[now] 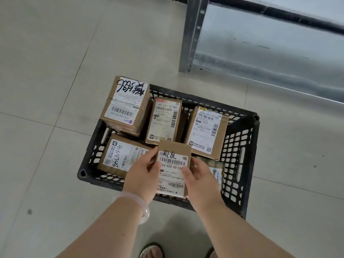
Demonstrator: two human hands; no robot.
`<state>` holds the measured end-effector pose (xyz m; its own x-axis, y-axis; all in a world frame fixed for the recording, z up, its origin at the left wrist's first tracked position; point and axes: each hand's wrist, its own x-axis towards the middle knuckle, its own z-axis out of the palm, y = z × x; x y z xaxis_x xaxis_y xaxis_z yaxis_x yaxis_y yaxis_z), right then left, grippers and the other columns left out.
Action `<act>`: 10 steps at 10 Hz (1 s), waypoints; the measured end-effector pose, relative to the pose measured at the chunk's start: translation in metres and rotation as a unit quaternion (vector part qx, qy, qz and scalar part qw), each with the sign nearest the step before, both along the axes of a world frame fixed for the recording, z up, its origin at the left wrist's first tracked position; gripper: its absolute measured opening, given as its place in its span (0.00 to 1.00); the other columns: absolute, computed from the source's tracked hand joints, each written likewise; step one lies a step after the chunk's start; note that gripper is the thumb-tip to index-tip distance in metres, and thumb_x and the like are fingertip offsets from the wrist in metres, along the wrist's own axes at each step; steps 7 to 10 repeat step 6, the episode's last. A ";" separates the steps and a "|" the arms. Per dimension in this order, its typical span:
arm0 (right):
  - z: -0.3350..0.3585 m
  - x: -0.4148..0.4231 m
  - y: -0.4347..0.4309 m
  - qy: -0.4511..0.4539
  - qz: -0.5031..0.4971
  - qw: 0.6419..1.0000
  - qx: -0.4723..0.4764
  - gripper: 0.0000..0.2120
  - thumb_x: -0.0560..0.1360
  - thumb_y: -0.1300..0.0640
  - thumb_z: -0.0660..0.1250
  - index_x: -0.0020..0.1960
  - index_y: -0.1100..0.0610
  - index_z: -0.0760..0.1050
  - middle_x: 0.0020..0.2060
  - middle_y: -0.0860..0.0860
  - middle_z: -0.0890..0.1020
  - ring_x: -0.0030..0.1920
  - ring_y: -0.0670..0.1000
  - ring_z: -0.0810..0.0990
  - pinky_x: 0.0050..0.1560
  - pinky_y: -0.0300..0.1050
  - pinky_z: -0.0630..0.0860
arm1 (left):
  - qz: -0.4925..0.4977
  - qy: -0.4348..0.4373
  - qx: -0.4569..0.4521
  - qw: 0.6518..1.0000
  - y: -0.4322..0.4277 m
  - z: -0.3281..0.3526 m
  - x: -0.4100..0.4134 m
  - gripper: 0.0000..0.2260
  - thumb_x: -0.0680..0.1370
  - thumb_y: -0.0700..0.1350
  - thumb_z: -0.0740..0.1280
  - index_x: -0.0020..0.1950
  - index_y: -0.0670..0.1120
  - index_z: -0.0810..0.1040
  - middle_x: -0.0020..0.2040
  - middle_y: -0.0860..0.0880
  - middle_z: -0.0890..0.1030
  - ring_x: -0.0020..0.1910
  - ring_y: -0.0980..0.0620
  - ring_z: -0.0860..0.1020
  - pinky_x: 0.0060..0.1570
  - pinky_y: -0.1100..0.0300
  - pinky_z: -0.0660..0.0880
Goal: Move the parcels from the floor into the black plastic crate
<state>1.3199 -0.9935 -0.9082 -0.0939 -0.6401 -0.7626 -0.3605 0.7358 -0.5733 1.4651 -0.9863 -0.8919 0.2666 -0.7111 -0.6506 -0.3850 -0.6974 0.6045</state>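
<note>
Head view: black plastic crate [240, 157] on floor [55, 90], several boxes [163, 120] inside (greenish packet [216, 171] at crate's near-right mostly hidden). Above crate's near edge, small labelled parcel [174, 164], left hand [143, 175] and right hand [202, 176] gripping its sides; label's lower text blurred.

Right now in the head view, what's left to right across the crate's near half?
Left to right: cardboard box with a sideways handwritten label → left hand → held cardboard parcel → right hand → green-patterned parcel → black plastic crate, right wall.
</note>
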 end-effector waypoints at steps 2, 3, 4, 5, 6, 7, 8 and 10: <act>-0.014 0.000 0.005 0.001 0.011 1.000 0.008 0.20 0.77 0.56 0.67 0.67 0.43 0.70 0.42 0.32 0.78 0.50 0.42 0.81 0.52 0.50 0.82 | -0.033 -0.034 0.017 0.999 0.008 -0.022 0.003 0.19 0.80 0.45 0.63 0.69 0.58 0.69 0.54 0.61 0.80 0.51 0.60 0.79 0.46 0.65 0.78; -0.021 0.001 0.004 0.013 0.027 1.000 0.001 0.21 0.77 0.55 0.68 0.68 0.43 0.69 0.47 0.35 0.79 0.51 0.42 0.80 0.54 0.44 0.80 | -0.026 -0.052 0.016 0.998 0.007 -0.030 0.003 0.19 0.79 0.44 0.64 0.68 0.58 0.69 0.53 0.62 0.79 0.51 0.60 0.77 0.49 0.65 0.75; -0.029 0.002 0.001 0.028 0.030 0.999 0.006 0.21 0.76 0.54 0.68 0.68 0.44 0.70 0.58 0.42 0.81 0.57 0.45 0.80 0.59 0.49 0.78 | -0.021 -0.070 0.007 0.997 0.003 -0.032 -0.001 0.19 0.79 0.44 0.65 0.68 0.57 0.70 0.55 0.59 0.80 0.54 0.58 0.77 0.50 0.67 0.72; -0.031 0.003 0.001 0.039 0.029 0.999 0.011 0.21 0.77 0.54 0.68 0.68 0.44 0.70 0.58 0.44 0.82 0.53 0.46 0.80 0.56 0.50 0.80 | -0.023 -0.085 0.012 0.996 0.003 -0.033 -0.002 0.18 0.78 0.44 0.65 0.67 0.57 0.72 0.54 0.59 0.80 0.53 0.57 0.77 0.51 0.65 0.71; -0.032 0.001 0.000 0.040 0.036 0.999 0.002 0.21 0.76 0.53 0.68 0.68 0.44 0.71 0.55 0.43 0.83 0.50 0.46 0.81 0.54 0.50 0.80 | -0.038 -0.099 0.008 0.994 0.001 -0.028 -0.002 0.17 0.78 0.45 0.65 0.67 0.55 0.73 0.52 0.59 0.80 0.49 0.59 0.76 0.45 0.68 0.70; -0.032 0.001 0.000 0.040 0.036 0.999 0.002 0.21 0.76 0.53 0.68 0.68 0.44 0.71 0.55 0.43 0.83 0.50 0.46 0.81 0.54 0.50 0.80 | -0.038 -0.099 0.008 0.994 0.001 -0.028 -0.002 0.17 0.78 0.45 0.65 0.67 0.55 0.73 0.52 0.59 0.80 0.49 0.59 0.76 0.45 0.68 0.70; -0.032 0.001 0.000 0.040 0.036 0.999 0.002 0.21 0.76 0.53 0.68 0.68 0.44 0.71 0.55 0.43 0.83 0.50 0.46 0.81 0.54 0.50 0.80 | -0.038 -0.099 0.008 0.994 0.001 -0.028 -0.002 0.17 0.78 0.45 0.65 0.67 0.55 0.73 0.52 0.59 0.80 0.49 0.59 0.76 0.45 0.68 0.70; -0.032 0.001 0.000 0.040 0.036 0.999 0.002 0.21 0.76 0.53 0.68 0.68 0.44 0.71 0.55 0.43 0.83 0.50 0.46 0.81 0.54 0.50 0.80 | -0.038 -0.099 0.008 0.994 0.001 -0.028 -0.002 0.17 0.78 0.45 0.65 0.67 0.55 0.73 0.52 0.59 0.80 0.49 0.59 0.76 0.45 0.68 0.70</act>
